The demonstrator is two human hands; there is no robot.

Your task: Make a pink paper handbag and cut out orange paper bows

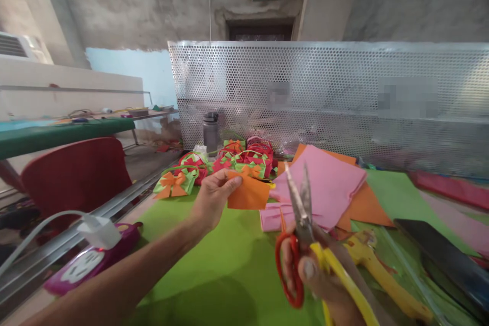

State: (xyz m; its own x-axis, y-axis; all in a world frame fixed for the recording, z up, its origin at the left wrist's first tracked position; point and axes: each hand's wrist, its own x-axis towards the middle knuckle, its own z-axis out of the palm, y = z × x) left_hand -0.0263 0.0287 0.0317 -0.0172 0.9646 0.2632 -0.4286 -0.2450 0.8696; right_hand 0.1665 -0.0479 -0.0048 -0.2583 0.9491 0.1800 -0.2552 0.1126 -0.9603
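Above the bench, the left hand had its grip clamped on an orange piece's left edge, perhaps to leave the rest free. At right, the right hand was clamped on scissors, blades apart; the yellow loop seemed unclear.

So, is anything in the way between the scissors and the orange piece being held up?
Nothing visible stands between the scissors in the right hand and the orange piece in the left hand; the pink sheets seem to lie behind, not between them.
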